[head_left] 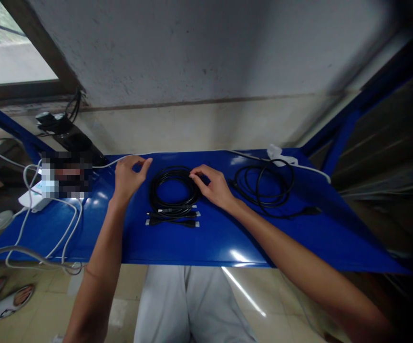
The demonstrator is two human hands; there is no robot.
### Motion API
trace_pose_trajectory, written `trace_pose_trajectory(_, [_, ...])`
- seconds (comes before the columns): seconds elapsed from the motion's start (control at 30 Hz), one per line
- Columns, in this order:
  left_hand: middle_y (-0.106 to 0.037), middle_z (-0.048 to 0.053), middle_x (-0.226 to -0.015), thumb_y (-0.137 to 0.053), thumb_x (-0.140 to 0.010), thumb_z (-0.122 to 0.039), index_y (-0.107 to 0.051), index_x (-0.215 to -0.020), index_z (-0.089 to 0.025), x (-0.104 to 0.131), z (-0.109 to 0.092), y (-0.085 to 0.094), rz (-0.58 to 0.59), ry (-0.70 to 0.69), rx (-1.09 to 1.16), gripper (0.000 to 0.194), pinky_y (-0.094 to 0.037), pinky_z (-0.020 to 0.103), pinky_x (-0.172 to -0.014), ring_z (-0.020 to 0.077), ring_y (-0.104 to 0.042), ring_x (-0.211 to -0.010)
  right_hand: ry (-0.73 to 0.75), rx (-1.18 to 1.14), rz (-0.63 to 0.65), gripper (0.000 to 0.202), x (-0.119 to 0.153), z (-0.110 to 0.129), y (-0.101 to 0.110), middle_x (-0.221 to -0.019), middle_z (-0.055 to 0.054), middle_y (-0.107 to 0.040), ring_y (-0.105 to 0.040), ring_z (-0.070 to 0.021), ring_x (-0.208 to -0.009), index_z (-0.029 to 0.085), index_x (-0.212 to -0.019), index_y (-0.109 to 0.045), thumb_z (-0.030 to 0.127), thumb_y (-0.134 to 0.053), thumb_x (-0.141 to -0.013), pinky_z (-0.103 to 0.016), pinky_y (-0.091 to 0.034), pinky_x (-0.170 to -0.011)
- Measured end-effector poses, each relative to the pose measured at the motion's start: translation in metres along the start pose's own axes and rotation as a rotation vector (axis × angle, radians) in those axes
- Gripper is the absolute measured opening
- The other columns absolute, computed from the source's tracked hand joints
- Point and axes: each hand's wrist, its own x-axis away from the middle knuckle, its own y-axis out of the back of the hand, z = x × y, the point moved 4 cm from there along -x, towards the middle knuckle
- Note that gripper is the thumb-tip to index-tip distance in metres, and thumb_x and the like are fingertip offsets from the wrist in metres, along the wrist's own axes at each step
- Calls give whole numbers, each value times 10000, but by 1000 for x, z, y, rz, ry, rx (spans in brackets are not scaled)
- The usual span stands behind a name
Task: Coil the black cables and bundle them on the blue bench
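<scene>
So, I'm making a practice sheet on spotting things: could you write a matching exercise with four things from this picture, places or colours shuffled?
1. Left hand
2. Right hand
3. Loose cable
4. Table

A. Blue
B. Farther right than both hands
C. Left of the coil
D. At the coil's right edge

Pairs: 1-C, 2-D, 3-B, 4-A

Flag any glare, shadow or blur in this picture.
Head view: glare spots on the blue tabletop; a soft dark shadow on the wall; right border black and blurred; a pixelated patch at left; the central black cable coil looks fairly crisp.
</scene>
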Motion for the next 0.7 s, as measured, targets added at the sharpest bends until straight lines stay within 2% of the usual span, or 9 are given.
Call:
trace_pose_trajectory(0.07, [-734,127,-1133,-630,-1017,-499,-747,-1050,-215,4,23,19,-68,46,-190,309,-468,515,-1106,340,-648,-1159,-19,27,-21,199,-1,-9,3,-1001,-69,-770,-720,-216,-922,204,-1042,-727,358,-609,-1091,-367,-573,-906])
trace_pose_trajectory(0.13, [-658,192,-1329,-626,-1004,-495,-729,-1188,-205,13,43,38,-86,63,-342,359,-422,602,-1140,429,-551,-1319,-30,52,-25,183,-1,-19,5,-996,-75,-760,-714,-218,-924,196,-1044,-721,332,-606,-1086,-366,-569,-893])
trace_pose_trajectory(0.2, [-616,234,-1380,-618,-1003,-489,-707,-1249,-192,23,61,52,-54,75,-442,396,-381,673,-1156,485,-490,-1376,-29,78,-24,155,-1,-26,5,-981,-77,-751,-708,-220,-916,189,-1039,-722,291,-609,-1073,-365,-568,-871])
trace_pose_trajectory(0.3, [-598,228,-1422,-590,-1008,-484,-670,-1330,-183,35,85,68,6,119,-591,447,-346,695,-1194,493,-458,-1422,-39,116,-43,123,-1,-35,6,-954,-73,-745,-709,-217,-892,189,-1010,-741,216,-624,-1038,-358,-572,-848])
trace_pose_trajectory(0.43, [-569,247,-1483,-519,-1042,-489,-626,-1432,-131,40,105,75,68,146,-726,540,-384,666,-1195,488,-473,-1418,-79,142,-90,148,-1,-44,9,-958,-75,-772,-732,-220,-887,195,-1006,-785,138,-649,-991,-361,-593,-864])
trace_pose_trajectory(0.7, [-609,256,-1440,-552,-1044,-486,-658,-1380,-119,38,115,73,94,160,-747,509,-445,666,-1138,497,-492,-1415,-115,163,-108,224,-1,-52,12,-1052,-93,-811,-771,-238,-967,198,-1079,-836,111,-658,-975,-396,-629,-930])
